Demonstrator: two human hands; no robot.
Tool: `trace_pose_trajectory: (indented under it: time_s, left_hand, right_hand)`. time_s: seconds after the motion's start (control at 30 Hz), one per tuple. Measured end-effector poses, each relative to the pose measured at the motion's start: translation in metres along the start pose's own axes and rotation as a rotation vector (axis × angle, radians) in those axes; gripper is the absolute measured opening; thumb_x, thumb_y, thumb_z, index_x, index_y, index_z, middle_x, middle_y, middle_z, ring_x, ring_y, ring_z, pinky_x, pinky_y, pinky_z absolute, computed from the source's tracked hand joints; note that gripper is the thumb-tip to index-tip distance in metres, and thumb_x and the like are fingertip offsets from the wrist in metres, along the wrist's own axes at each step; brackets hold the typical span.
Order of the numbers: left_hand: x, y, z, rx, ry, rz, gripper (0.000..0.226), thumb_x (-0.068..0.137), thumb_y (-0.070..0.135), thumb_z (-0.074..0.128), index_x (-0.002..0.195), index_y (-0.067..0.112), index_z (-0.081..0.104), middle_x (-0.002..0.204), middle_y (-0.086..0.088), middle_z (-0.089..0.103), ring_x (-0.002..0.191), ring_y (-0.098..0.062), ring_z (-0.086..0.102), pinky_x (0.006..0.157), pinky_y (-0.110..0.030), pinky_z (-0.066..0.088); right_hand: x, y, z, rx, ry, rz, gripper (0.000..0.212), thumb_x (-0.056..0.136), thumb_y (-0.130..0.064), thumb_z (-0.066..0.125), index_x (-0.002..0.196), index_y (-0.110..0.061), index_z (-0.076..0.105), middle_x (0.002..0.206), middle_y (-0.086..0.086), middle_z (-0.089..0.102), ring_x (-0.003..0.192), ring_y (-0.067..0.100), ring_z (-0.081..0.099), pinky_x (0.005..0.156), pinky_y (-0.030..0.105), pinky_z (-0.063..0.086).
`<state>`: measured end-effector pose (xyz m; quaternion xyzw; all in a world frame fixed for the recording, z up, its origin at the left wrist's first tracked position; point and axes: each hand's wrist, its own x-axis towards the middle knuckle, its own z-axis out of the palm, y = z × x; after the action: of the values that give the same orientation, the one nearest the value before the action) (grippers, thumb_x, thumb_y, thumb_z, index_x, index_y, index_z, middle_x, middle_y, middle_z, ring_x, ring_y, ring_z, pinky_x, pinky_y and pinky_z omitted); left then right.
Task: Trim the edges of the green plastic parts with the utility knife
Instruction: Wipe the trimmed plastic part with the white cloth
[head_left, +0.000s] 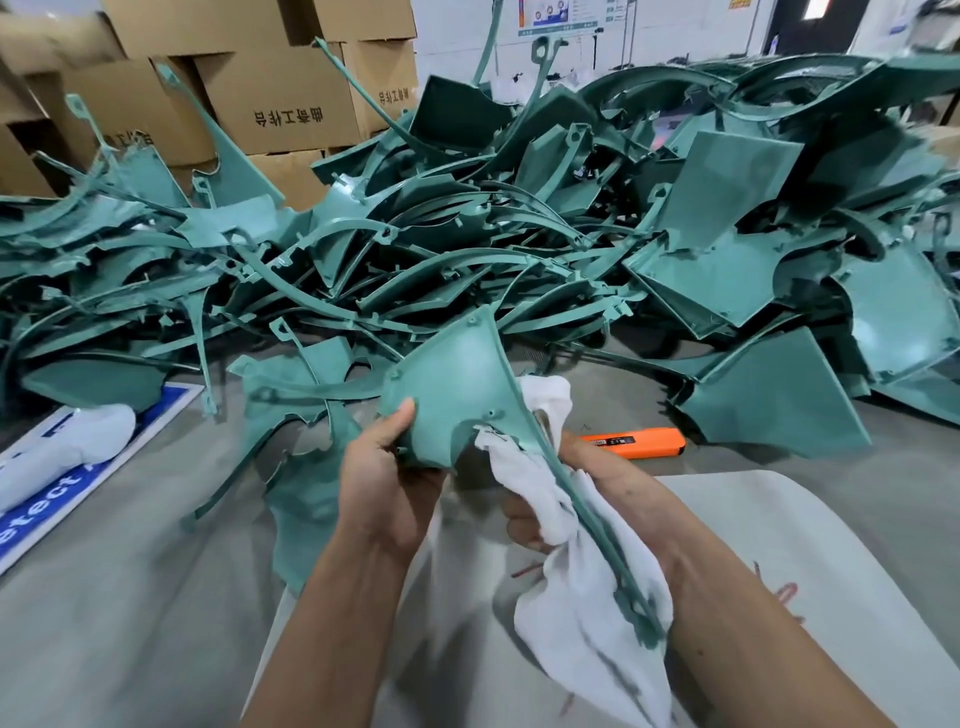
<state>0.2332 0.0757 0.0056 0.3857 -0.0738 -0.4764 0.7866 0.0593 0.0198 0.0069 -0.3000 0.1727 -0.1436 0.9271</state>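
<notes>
My left hand (387, 483) grips the lower left edge of a green plastic part (462, 384), a curved triangular panel with a long thin arm running down to the right. My right hand (582, 499) holds a white cloth (571, 587) wrapped against that thin arm. The cloth hides most of my right fingers. An orange utility knife (639, 442) lies on the grey table just behind my right hand, untouched.
A big tangled heap of green plastic parts (519, 234) fills the table behind. Cardboard boxes (270, 98) stack at the back left. A blue and white sign (67, 478) and a white bag lie at left. A white sack (810, 545) sits under my right forearm.
</notes>
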Motion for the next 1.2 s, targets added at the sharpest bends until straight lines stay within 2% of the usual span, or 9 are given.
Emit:
trace_pose_trajectory:
  time_s: [0.1, 0.33, 0.47, 0.63, 0.7, 0.8, 0.93, 1.07, 1.2]
  left_hand:
    - [0.005, 0.006, -0.004, -0.108, 0.062, 0.027, 0.033, 0.100, 0.007, 0.053, 0.131, -0.003, 0.059, 0.124, -0.020, 0.071, 0.112, -0.035, 0.069, 0.070, -0.043, 0.065]
    - [0.011, 0.017, -0.015, -0.236, 0.219, 0.117, 0.014, 0.102, 0.009, 0.053, 0.104, 0.004, 0.066, 0.088, -0.007, 0.078, 0.068, -0.017, 0.076, 0.055, -0.025, 0.059]
    - [0.011, 0.019, -0.018, -0.296, 0.251, 0.099, 0.013, 0.103, 0.010, 0.053, 0.101, 0.007, 0.065, 0.095, -0.006, 0.074, 0.055, -0.015, 0.071, 0.048, -0.019, 0.053]
    - [0.009, 0.023, -0.022, -0.386, 0.256, 0.055, 0.018, 0.104, 0.010, 0.049, 0.091, 0.008, 0.062, 0.076, -0.003, 0.067, 0.053, -0.012, 0.060, 0.046, -0.016, 0.044]
    - [0.010, 0.028, -0.026, -0.426, 0.260, 0.032, 0.017, 0.104, 0.011, 0.048, 0.091, 0.008, 0.060, 0.076, -0.001, 0.060, 0.058, -0.011, 0.052, 0.047, -0.018, 0.042]
    - [0.012, 0.031, -0.031, -0.383, 0.264, 0.051, 0.013, 0.104, 0.012, 0.048, 0.099, 0.009, 0.061, 0.081, -0.002, 0.059, 0.063, -0.011, 0.053, 0.047, -0.018, 0.044]
    - [0.011, 0.024, -0.025, -0.289, 0.255, 0.091, 0.018, 0.104, 0.012, 0.047, 0.093, 0.010, 0.061, 0.075, -0.002, 0.062, 0.054, -0.012, 0.058, 0.045, -0.019, 0.045]
    - [0.010, 0.011, -0.016, -0.184, 0.260, 0.183, 0.019, 0.103, 0.012, 0.048, 0.102, 0.007, 0.067, 0.086, -0.003, 0.076, 0.061, -0.014, 0.070, 0.047, -0.019, 0.051]
    - [0.011, 0.010, -0.011, -0.207, 0.298, 0.243, 0.016, 0.102, 0.011, 0.052, 0.102, 0.010, 0.069, 0.085, 0.001, 0.079, 0.071, -0.014, 0.075, 0.054, -0.022, 0.056]
  right_hand:
    - [0.002, 0.003, -0.009, -0.051, -0.025, -0.041, 0.027, 0.100, -0.027, 0.063, 0.079, -0.011, 0.070, 0.061, 0.000, 0.053, 0.051, 0.011, 0.046, 0.050, 0.024, 0.043]
    - [-0.002, 0.000, -0.007, -0.137, -0.053, -0.107, 0.023, 0.092, -0.021, 0.067, 0.076, -0.007, 0.072, 0.062, 0.004, 0.055, 0.050, 0.013, 0.045, 0.047, 0.025, 0.042]
    - [-0.005, 0.001, -0.004, -0.240, 0.022, -0.153, 0.022, 0.086, -0.026, 0.073, 0.075, -0.007, 0.074, 0.064, 0.008, 0.062, 0.049, 0.016, 0.053, 0.046, 0.026, 0.048]
    - [-0.001, 0.005, 0.003, -0.479, 0.285, -0.463, 0.018, 0.093, -0.023, 0.073, 0.078, -0.016, 0.080, 0.070, 0.009, 0.071, 0.057, 0.015, 0.064, 0.054, 0.026, 0.053]
    - [0.002, 0.004, -0.001, -0.491, 0.492, -0.674, 0.020, 0.096, -0.022, 0.069, 0.083, -0.009, 0.077, 0.080, 0.022, 0.074, 0.067, 0.022, 0.068, 0.060, 0.034, 0.055]
    - [-0.005, -0.011, -0.016, -0.560, 0.667, -0.903, 0.017, 0.099, -0.020, 0.070, 0.086, -0.010, 0.075, 0.081, 0.014, 0.075, 0.071, 0.023, 0.068, 0.064, 0.039, 0.057]
    - [-0.017, -0.012, -0.016, -0.564, 0.335, -0.430, 0.048, 0.070, -0.060, 0.082, 0.097, -0.021, 0.078, 0.087, 0.007, 0.080, 0.070, 0.021, 0.076, 0.060, 0.031, 0.060]
    - [-0.005, 0.005, -0.004, -0.837, 0.197, -0.217, 0.071, 0.068, -0.096, 0.056, 0.091, -0.033, 0.082, 0.077, -0.006, 0.076, 0.065, 0.013, 0.070, 0.063, 0.019, 0.052]
    - [-0.003, 0.010, -0.001, -0.700, 0.082, -0.173, 0.055, 0.065, -0.079, 0.080, 0.072, -0.025, 0.076, 0.068, -0.004, 0.071, 0.057, 0.008, 0.066, 0.054, 0.020, 0.051]
